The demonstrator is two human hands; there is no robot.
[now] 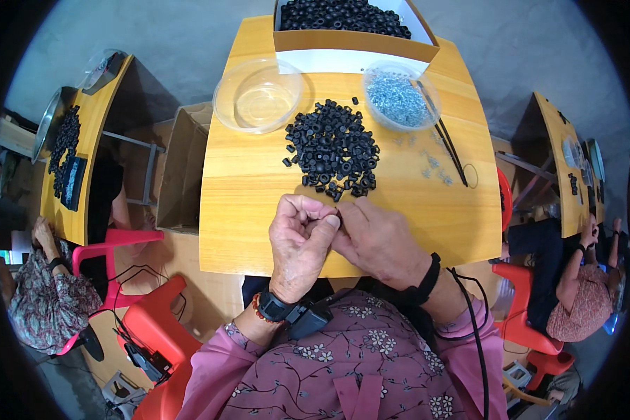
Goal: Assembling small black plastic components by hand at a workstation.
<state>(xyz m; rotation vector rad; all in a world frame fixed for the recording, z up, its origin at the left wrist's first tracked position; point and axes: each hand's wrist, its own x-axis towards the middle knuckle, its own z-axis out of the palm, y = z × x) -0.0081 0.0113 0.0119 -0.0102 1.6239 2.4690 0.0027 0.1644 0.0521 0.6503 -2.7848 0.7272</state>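
Observation:
My left hand (302,234) and my right hand (385,241) meet near the front edge of the table, fingertips pinched together. A small dark piece (337,213) just shows between them; it looks like one of the black parts, mostly covered by my fingers. Right beyond my hands lies a loose pile of small black ring-like parts (332,150). To the far right of the pile stands a clear tub (379,123) of tiny bluish transparent pieces (399,96). Black tweezers (451,150) lean on that tub's rim, their other end on the table.
A clear round tub (220,112) stands far left on the wooden table (245,196). At the back is a box (357,45) full of black parts. Loose clear pieces (434,168) lie by the tweezers. A cardboard box (182,168) stands left. People sit at side tables.

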